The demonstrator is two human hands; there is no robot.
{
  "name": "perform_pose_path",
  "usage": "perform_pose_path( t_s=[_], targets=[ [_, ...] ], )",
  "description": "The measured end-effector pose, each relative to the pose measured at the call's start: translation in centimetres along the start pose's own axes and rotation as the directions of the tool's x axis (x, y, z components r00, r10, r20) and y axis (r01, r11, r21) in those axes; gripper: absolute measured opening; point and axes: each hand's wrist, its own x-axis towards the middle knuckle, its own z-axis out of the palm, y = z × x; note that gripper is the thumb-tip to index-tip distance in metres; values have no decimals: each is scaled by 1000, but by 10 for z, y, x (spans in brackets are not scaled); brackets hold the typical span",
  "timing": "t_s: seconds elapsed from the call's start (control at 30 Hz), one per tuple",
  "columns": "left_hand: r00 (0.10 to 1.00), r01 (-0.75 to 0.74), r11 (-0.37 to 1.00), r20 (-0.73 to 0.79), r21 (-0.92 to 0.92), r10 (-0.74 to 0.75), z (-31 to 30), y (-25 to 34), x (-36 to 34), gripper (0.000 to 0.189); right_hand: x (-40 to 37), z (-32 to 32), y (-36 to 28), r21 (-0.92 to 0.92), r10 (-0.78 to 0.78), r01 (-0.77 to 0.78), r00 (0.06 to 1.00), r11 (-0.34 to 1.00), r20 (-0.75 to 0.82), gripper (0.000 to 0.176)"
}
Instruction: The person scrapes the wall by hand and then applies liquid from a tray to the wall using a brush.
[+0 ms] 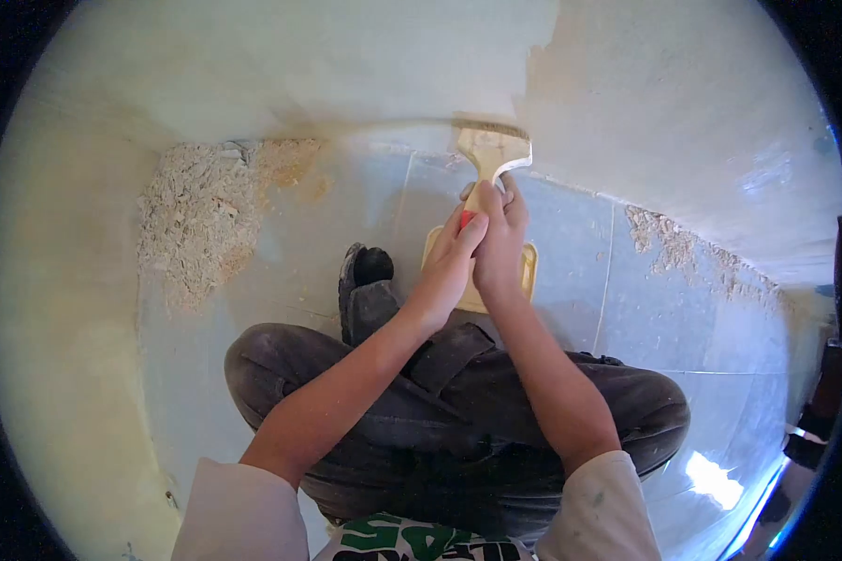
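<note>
A wide flat paintbrush (494, 150) with a pale handle points away from me, its bristles against the lower part of the wall (393, 65). My right hand (501, 229) is wrapped around the handle just below the broad head. Lower down, my left hand (455, 252) is closed around the handle's end, where a bit of red shows by the thumb. Both hands touch each other. Beneath them on the floor lies a yellowish tray (529, 271), mostly covered by my hands and forearms. Above the brush, a darker beige edge borders a lighter area of wall.
Crumbled plaster debris (201, 220) is heaped in the left corner. More scraps (669, 241) lie along the wall's foot at right. My legs (374, 421) are folded on the grey tiled floor (664, 318), with a dark shoe (370, 266) in front. Dark objects (819, 393) stand at the far right.
</note>
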Motion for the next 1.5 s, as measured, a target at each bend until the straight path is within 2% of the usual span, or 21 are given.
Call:
perform_pose_path(
  t_s=[0.03, 0.1, 0.13, 0.2, 0.27, 0.3, 0.37, 0.43, 0.5, 0.67, 0.77, 0.87, 0.93, 1.0, 1.07, 1.13, 1.17, 1.23, 1.3, 1.43, 1.5],
  targets=[
    [1000, -5, 1000, 6, -1, 5, 3, 3, -5, 46, -8, 11, -8, 124, -23, 31, 998, 992, -62, 50],
    [978, -207, 976, -21, -64, 206, 8, 9, -15, 43, -19, 23, -30, 184, -33, 37, 999, 982, -28, 50],
    [979, -201, 977, -21, -64, 200, 8, 6, -20, 43, -24, 27, -36, 243, -37, 34, 999, 969, 7, 51],
    [967, -147, 988, -203, 46, 153, 11, 2, -26, 41, -28, 26, -30, 195, 18, -12, 999, 981, -28, 49],
    [965, -124, 991, -230, 42, 130, 12, -3, -27, 40, -27, 20, -4, -18, -172, 172, 985, 985, -2, 48],
    [960, -102, 994, -259, 41, 109, 12, -6, -26, 39, -25, 17, 3, -18, -171, 171, 985, 985, -4, 48],
    [962, -60, 998, -266, 26, 65, 7, -16, -15, 40, -20, 14, 12, 36, 85, -83, 994, 996, -72, 42],
    [961, -23, 1000, -276, 15, 26, 0, -20, -2, 40, -11, 10, 17, 94, 178, -173, 982, 980, -55, 36],
    [975, 152, 984, -178, 95, -134, -7, -20, 12, 41, -3, 7, 14, 214, 331, -319, 943, 923, -22, 22],
    [995, 102, 992, -6, 77, -102, -19, -33, 37, 43, 24, -15, 13, 141, 445, -456, 890, 879, 104, 20],
    [995, 85, 996, 42, 22, -85, -14, -25, 32, 43, 23, -14, 9, 97, 399, -411, 909, 906, 124, 20],
    [998, 21, 1000, 61, 6, -21, -7, -13, 17, 44, 13, -7, -5, 75, 244, -252, 965, 965, 97, 24],
    [998, -34, 999, 54, 8, 33, 1, -4, 3, 43, -1, 3, -18, 13, 53, -53, 999, 999, 12, 29],
    [977, -207, 978, -47, -13, 206, 9, 2, -12, 43, -10, 9, -18, 46, 42, -43, 999, 998, 17, 30],
    [975, -212, 977, -64, 4, 212, 5, -4, -15, 43, -17, 13, -15, 84, 35, -36, 999, 996, 15, 32],
    [973, -213, 977, -80, 24, 215, 1, -12, -18, 44, -22, 16, -7, -199, -249, 244, 968, 949, -1, 29],
    [972, -198, 979, -120, 55, 203, 0, -16, -18, 45, -23, 21, -4, -196, -248, 243, 969, 950, -1, 29],
    [968, -177, 981, -164, 84, 189, 3, -21, -18, 45, -25, 27, 3, 100, -50, 60, 994, 993, -92, 43],
    [940, -54, 998, -336, 24, 59, 9, -19, -18, 45, -19, 16, 10, 63, 58, -55, 998, 996, -38, 38],
    [966, -24, 1000, -256, -11, 20, -6, -34, 3, 47, -6, 2, 26, 54, 311, -316, 946, 947, 91, 28],
    [968, 88, 995, -240, 51, -73, -5, -25, 9, 48, 4, -4, 28, 100, 378, -393, 915, 914, 141, 25]
  ],
)
